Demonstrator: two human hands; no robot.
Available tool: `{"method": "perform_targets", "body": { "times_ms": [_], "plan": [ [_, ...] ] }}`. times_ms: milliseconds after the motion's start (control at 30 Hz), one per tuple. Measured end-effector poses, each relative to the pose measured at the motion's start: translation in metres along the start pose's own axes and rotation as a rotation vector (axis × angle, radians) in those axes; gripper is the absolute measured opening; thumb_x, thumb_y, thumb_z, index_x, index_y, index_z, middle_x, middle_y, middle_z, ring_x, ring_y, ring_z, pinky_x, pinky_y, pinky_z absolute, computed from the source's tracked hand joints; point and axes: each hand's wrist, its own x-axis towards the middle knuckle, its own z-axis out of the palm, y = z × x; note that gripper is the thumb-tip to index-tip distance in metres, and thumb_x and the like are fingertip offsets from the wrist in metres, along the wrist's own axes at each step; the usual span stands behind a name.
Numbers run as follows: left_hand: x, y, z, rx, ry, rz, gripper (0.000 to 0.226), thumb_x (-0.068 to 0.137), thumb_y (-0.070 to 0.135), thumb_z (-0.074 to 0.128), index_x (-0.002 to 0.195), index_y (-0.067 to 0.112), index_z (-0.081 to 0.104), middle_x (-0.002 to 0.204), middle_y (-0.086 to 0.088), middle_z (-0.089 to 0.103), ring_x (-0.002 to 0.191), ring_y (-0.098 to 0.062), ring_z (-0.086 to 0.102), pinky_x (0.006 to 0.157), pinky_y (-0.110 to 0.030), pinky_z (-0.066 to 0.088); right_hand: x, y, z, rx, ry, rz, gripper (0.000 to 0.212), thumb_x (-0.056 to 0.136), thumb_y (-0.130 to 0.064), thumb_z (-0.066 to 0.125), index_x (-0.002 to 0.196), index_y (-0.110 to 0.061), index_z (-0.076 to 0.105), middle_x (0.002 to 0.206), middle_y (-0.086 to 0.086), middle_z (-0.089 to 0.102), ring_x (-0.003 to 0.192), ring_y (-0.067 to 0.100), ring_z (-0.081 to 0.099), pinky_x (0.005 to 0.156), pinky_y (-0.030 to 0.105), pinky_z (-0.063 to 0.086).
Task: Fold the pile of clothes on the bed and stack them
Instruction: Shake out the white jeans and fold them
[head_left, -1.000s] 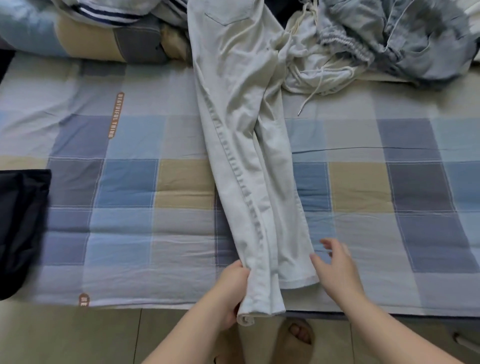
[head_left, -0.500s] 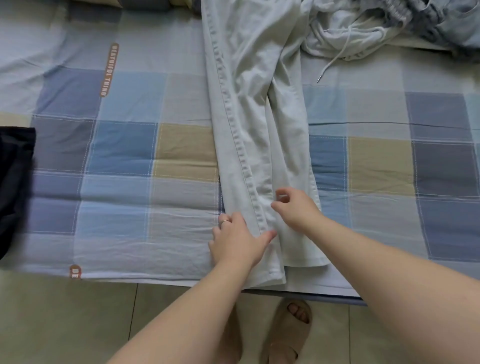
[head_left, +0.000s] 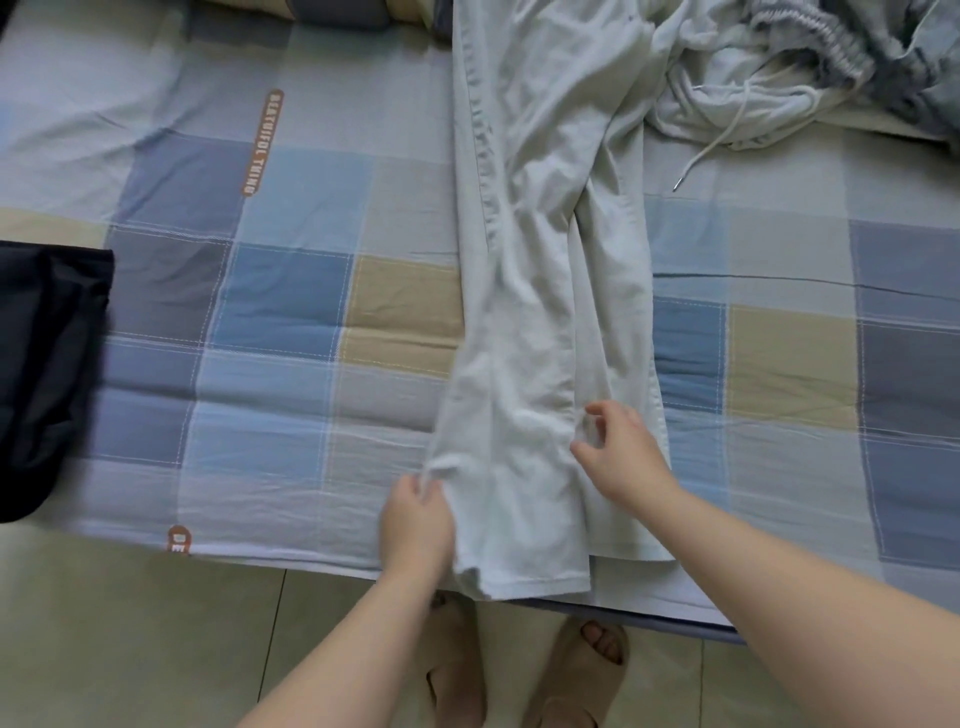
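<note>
Left hand (head_left: 415, 519) pinching edge of white trousers (head_left: 535, 260), right hand (head_left: 623, 457) resting relaxed on them, legs stretching away, hems nearest.

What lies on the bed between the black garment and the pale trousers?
Only the bare checked sheet separates the black garment from the pale trousers, per the head view.

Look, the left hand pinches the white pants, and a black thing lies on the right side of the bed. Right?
Not quite. The head view shows the left hand pinching the white pants, but the black thing lies on the left side of the bed, not the right.
</note>
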Motion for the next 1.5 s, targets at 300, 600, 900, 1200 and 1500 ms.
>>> {"method": "perform_targets", "body": {
  "times_ms": [300,600,900,1200,1500],
  "plan": [
    [0.016,-0.026,-0.034,0.0,-0.093,-0.045,0.02,0.097,0.032,0.06,0.108,0.016,0.056,0.097,0.004,0.062,0.082,-0.011,0.057,0.059,-0.026,0.039,-0.006,-0.019,0.025,-0.076,0.072,0.124,0.088,0.088,-0.046,0.069,0.154,-0.017,0.019,0.153,0.007,0.029,0.138,0.032,0.034,0.107,0.044,0.037],
    [0.014,-0.04,-0.032,-0.146,-0.12,-0.072,0.038,0.1,0.024,0.059,0.135,0.01,0.057,0.13,-0.003,0.062,0.119,-0.027,0.058,0.099,-0.034,0.044,-0.012,-0.023,0.035,0.126,-0.01,0.093,0.052,0.09,-0.036,0.069,0.132,-0.016,0.044,0.125,0.001,0.049,0.102,0.02,0.056,0.087,0.039,0.053],
    [0.003,-0.039,-0.037,-0.173,-0.181,-0.05,0.061,0.089,0.046,0.065,0.138,0.012,0.057,0.134,-0.004,0.063,0.121,-0.026,0.06,0.107,-0.047,0.047,-0.022,-0.028,0.022,0.56,-0.166,0.173,0.012,0.101,-0.026,0.056,0.107,-0.02,0.064,0.099,0.0,0.068,0.079,0.015,0.063,0.056,0.025,0.045],
    [-0.062,0.036,0.014,-0.096,-0.168,0.379,0.024,0.099,0.039,0.051,0.094,0.015,0.056,0.082,0.0,0.063,0.08,-0.022,0.059,0.074,-0.043,0.047,-0.053,0.0,-0.082,0.417,0.49,-0.188,0.012,0.101,-0.021,0.051,0.089,-0.016,0.051,0.072,-0.005,0.056,0.067,0.013,0.051,0.061,0.034,0.037],
    [-0.039,0.018,0.081,0.315,-0.192,0.179,0.018,0.105,0.028,0.045,0.093,0.015,0.045,0.094,0.0,0.053,0.084,-0.023,0.048,0.07,-0.034,0.032,-0.016,0.084,-0.047,0.633,-0.087,0.348,0.027,0.089,-0.032,0.073,0.11,-0.015,0.067,0.102,0.002,0.071,0.093,0.022,0.067,0.084,0.035,0.053]
  ]
}}
